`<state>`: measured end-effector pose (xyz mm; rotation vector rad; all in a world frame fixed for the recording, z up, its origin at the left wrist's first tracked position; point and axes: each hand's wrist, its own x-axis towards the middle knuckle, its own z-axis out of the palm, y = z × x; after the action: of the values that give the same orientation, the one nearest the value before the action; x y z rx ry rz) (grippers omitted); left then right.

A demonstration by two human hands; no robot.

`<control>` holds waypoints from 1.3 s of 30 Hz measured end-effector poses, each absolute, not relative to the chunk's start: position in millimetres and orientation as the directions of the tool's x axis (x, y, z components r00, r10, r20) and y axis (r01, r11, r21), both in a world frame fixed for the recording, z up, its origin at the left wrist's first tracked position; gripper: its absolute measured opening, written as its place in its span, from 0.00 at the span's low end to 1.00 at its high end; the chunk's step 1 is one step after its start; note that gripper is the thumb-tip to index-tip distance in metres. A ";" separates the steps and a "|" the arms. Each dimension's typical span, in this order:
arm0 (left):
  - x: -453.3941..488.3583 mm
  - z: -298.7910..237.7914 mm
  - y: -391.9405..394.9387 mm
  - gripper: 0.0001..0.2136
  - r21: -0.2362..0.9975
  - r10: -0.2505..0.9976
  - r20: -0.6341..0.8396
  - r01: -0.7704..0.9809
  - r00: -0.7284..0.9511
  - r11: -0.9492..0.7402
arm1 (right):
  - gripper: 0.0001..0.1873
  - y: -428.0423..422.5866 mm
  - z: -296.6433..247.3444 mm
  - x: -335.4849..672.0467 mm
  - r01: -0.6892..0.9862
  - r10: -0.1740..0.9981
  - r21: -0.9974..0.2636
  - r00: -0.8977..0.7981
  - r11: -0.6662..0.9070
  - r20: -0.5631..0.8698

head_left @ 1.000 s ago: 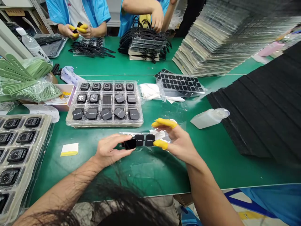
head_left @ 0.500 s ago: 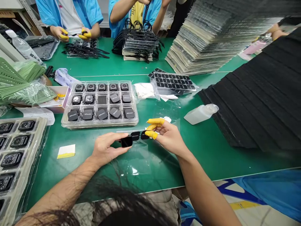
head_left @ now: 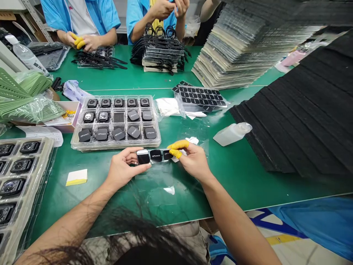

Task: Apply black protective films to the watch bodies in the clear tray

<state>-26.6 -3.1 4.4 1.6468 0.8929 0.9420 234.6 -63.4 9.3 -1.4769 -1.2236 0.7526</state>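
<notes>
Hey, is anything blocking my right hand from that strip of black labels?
Nothing visible is: the yellow-covered fingers of your right hand are right at the end of the label strip. Your left hand is off at the opposite end.

On the right hand (head_left: 195,162), yellow covers (head_left: 180,144) are worn over the thumb and at least one of the fingers; a matt, slightly wrinkled surface is observed. The left hand (head_left: 121,167) is bare. Both forearms (head_left: 230,213) are exposed. Strands of dark hair (head_left: 154,239) are noted at the lower middle. Creased, greyish-beige cloth (head_left: 189,239) is seen over the lap, partly hidden by the hair.
</notes>
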 end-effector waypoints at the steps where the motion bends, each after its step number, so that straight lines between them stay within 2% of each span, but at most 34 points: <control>1: -25.7 4.0 -2.9 0.24 0.975 0.896 0.132 0.109 0.425 -0.195 | 0.20 -64.3 12.4 238.6 0.283 0.945 -0.956 0.286 0.075 0.159; 4: -24.5 1.8 -4.0 0.23 0.971 0.893 0.126 0.130 0.431 -0.199 | 0.26 -67.4 25.2 249.6 0.087 0.948 -0.990 0.290 0.113 0.134; 6: -24.8 0.3 -5.2 0.23 0.959 0.888 0.140 0.162 0.439 -0.231 | 0.24 -67.7 35.3 248.0 -0.022 0.965 -0.997 0.253 0.072 0.064; 9: -25.6 -1.0 -6.1 0.22 0.946 0.883 0.167 0.182 0.439 -0.270 | 0.20 -62.7 46.3 226.2 -0.027 0.987 -0.995 0.127 -0.099 -0.102; 12: -25.7 -1.3 -6.1 0.22 0.939 0.872 0.197 0.170 0.448 -0.299 | 0.24 -53.2 46.0 197.2 -0.027 0.970 -0.970 0.037 -0.240 -0.241; 18: -23.5 -1.3 -8.3 0.21 0.944 0.874 0.162 0.185 0.458 -0.272 | 0.26 -44.2 27.6 178.5 -0.115 0.927 -0.926 0.067 -0.359 -0.368; 39: -22.2 -0.8 -10.3 0.20 0.933 0.865 0.188 0.190 0.465 -0.305 | 0.25 -48.4 29.0 173.2 -0.141 0.913 -0.925 0.163 -0.353 -0.374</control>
<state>-22.2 -10.3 -0.8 1.7717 0.8999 0.8981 173.2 -48.4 29.0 -1.4737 -0.7873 1.3766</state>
